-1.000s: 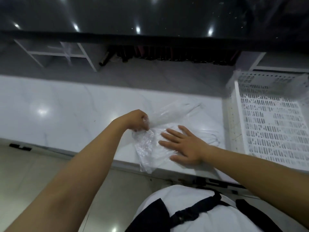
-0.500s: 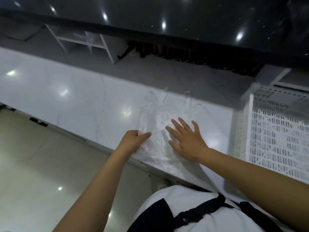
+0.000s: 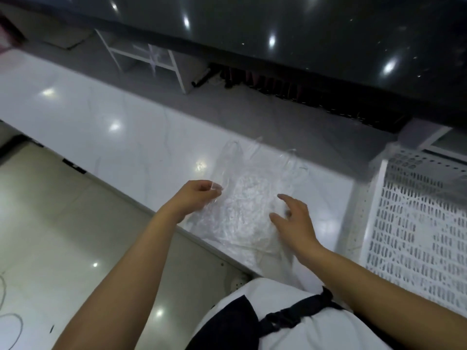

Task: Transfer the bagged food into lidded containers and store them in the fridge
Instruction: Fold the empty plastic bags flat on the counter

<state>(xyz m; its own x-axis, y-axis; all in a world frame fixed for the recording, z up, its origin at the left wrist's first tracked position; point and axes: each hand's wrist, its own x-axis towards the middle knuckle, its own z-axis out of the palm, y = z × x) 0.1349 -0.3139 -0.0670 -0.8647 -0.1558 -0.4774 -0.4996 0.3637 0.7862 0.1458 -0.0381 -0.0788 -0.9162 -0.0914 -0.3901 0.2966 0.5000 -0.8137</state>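
A clear, empty-looking plastic bag [image 3: 249, 198] lies flattened on the white marble counter [image 3: 106, 117], its handles pointing away from me and its bottom edge hanging slightly over the counter's near edge. My left hand [image 3: 195, 197] pinches the bag's left edge between fingers and thumb. Over the bag's right side hovers my right hand [image 3: 294, 218], fingers spread and slightly curled, holding nothing. No food or lidded container shows.
A white perforated plastic crate [image 3: 414, 223] stands on the counter just right of the bag. Beyond the counter are a grey floor, a white frame [image 3: 149, 61] and a dark glossy surface [image 3: 303, 34]. Beige floor tiles lie at lower left.
My right hand has lifted off the bag, where it was pressing flat. My left hand has kept its pinch on the bag's left edge. The view has shifted right and down.
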